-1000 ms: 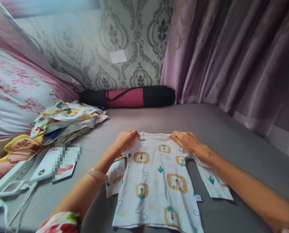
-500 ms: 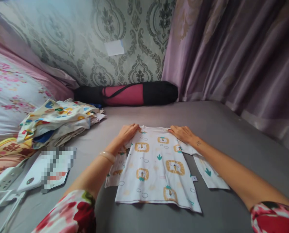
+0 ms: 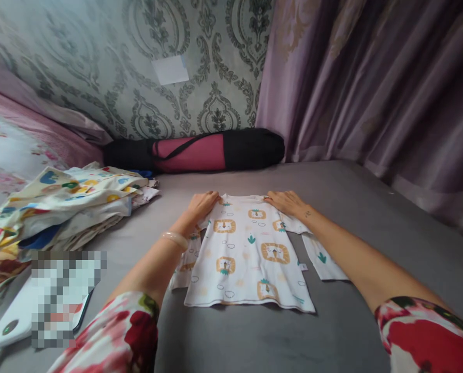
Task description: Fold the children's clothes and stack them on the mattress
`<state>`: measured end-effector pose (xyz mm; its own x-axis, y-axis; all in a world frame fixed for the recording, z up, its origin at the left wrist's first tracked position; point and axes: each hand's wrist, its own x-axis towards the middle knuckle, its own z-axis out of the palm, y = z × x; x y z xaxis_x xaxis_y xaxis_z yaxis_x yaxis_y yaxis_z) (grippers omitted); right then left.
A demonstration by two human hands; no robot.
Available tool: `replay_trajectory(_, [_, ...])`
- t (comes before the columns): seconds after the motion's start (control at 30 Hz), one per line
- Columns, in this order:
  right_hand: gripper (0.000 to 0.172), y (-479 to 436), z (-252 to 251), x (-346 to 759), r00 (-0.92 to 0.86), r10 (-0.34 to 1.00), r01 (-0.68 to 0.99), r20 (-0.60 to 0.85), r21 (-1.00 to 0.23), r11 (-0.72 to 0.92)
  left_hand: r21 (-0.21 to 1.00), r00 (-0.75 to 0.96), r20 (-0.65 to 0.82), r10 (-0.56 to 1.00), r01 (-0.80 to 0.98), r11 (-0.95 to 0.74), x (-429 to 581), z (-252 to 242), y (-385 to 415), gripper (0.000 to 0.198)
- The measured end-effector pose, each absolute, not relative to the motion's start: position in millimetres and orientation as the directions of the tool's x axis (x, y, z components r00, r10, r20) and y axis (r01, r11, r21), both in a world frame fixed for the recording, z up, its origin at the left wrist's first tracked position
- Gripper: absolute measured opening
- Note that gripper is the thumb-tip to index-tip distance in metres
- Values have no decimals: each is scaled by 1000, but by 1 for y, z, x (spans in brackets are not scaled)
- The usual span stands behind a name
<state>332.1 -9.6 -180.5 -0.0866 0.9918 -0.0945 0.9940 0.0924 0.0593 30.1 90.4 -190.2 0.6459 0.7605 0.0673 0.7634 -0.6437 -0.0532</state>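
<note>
A white long-sleeved child's shirt printed with lion faces and green leaves lies spread on the grey bed sheet, its collar away from me and its hem toward me. My left hand is closed on the shirt's left shoulder, beside the collar. At the other shoulder, my right hand grips the fabric in the same way. Both sleeves angle down and outward, each partly covered by my forearms. A small white tag sticks out from the right side seam.
A heap of printed clothes lies to the left. Nearer me are a white device and a partly blurred flat item. A black and pink roll bag rests along the wall, and a purple curtain hangs at the right.
The view has shifted, so the heap and white device sit lower and further left. The shirt lies flatter, its hem slightly higher in view. Both hands keep their grip at the shoulders.
</note>
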Motion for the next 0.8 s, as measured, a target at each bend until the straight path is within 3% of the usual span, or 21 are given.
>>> replay_trajectory(0.13, [42, -7, -181, 331, -6, 997, 1000, -83, -8, 6, -38, 597, 26, 802, 802, -596, 37, -189, 92, 40])
replay_trajectory(0.27, [34, -15, -179, 314, 103, 987, 995, 121, -16, -102, -76, 504, 116, 856, 864, -498, 48, -181, 80, 31])
replay_trajectory(0.33, [32, -20, -179, 298, 68, 981, 998, 180, -21, -65, -58, 559, 167, 812, 828, -557, 56, -176, 69, 29])
replay_trajectory(0.43, [38, -28, -185, 271, -14, 991, 995, 135, -95, 27, 62, 727, 94, 680, 678, -733, 68, -178, 51, 30])
replay_trajectory(0.53, [41, -34, -199, 250, -30, 993, 987, 113, -156, 47, 145, 788, 94, 609, 594, -791, 73, -193, 38, 33])
replay_trajectory(0.67, [61, -38, -214, 240, 29, 995, 985, 94, -171, -13, 133, 688, 116, 717, 704, -697, 70, -215, 36, 50])
replay_trajectory(0.8, [66, -37, -217, 243, 64, 997, 981, 37, -187, -56, 96, 580, 30, 814, 809, -580, 68, -221, 38, 61])
